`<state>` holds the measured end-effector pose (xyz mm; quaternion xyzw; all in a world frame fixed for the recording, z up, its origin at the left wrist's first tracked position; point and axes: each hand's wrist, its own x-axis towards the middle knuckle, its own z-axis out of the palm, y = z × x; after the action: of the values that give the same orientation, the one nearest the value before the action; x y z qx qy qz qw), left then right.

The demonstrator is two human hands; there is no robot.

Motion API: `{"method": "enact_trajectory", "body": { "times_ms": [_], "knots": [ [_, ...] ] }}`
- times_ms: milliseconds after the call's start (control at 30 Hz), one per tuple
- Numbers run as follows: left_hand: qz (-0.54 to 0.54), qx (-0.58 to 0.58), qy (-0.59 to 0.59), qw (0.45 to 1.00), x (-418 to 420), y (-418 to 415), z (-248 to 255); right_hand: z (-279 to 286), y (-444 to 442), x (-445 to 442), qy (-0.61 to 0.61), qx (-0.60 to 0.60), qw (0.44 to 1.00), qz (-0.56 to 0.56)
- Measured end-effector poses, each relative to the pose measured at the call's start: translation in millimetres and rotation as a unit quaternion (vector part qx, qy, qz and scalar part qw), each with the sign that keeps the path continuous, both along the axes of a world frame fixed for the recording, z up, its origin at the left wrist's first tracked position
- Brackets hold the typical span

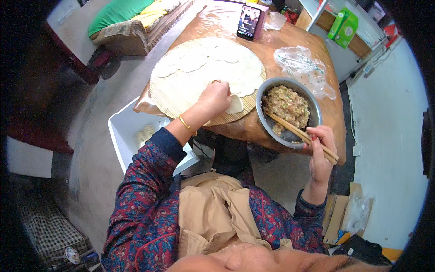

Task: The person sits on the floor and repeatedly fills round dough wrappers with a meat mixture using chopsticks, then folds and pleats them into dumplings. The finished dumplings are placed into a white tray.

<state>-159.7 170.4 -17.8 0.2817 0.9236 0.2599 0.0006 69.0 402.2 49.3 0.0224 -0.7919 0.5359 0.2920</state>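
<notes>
My left hand [215, 97] is over the near part of a round slatted mat [166, 98], its fingers curled and their tips hidden. Thin round dough wrappers [193, 63] cover much of the mat, some overlapping. A single dough wrapper [235, 104] shows beside the hand's right edge; whether the fingers grip it is hidden. My right hand [321, 146] holds a pair of wooden chopsticks [292, 127], their tips in a grey metal bowl [260, 108]. Minced filling [287, 103] with green bits is heaped in the bowl, which stands right of the mat.
A phone [249, 22] leans upright at the table's [292, 37] back, beside a clear plastic cup [277, 20]. A crumpled clear plastic bag [306, 69] lies behind the bowl. Below the table's left edge is a white open container [125, 125] with pale items inside.
</notes>
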Motion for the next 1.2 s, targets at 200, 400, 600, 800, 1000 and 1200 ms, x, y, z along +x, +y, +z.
{"method": "enact_trajectory", "body": {
  "times_ms": [200, 400, 600, 800, 1000, 1200],
  "knots": [
    [-0.02, 0.078, -0.007, 0.997, 6.9, -1.8, 0.9, 9.4, 5.0, 1.4, -0.011, -0.027, 0.999, 0.017],
    [-0.065, 0.081, 0.001, 0.995, 8.4, 4.9, -1.2, 11.9, 7.4, -2.4, -0.043, -0.078, 0.995, 0.043],
    [-0.083, 0.112, 0.063, 0.988, 16.4, -2.2, 3.0, 4.5, 15.2, -11.3, -0.042, -0.092, 0.993, 0.061],
    [0.005, 0.419, -0.297, 0.858, 29.9, -30.4, 23.2, 35.9, 26.1, 20.9, -0.016, -0.126, 0.991, 0.045],
    [-0.05, 0.621, -0.57, 0.535, 49.9, -36.1, 36.4, 46.5, 30.9, 29.5, -0.052, -0.024, 0.997, 0.05],
    [-0.022, 0.597, -0.592, 0.542, 71.5, -28.3, 35.0, 41.0, 37.4, 16.0, -0.085, 0.056, 0.992, 0.073]
  ]
}}
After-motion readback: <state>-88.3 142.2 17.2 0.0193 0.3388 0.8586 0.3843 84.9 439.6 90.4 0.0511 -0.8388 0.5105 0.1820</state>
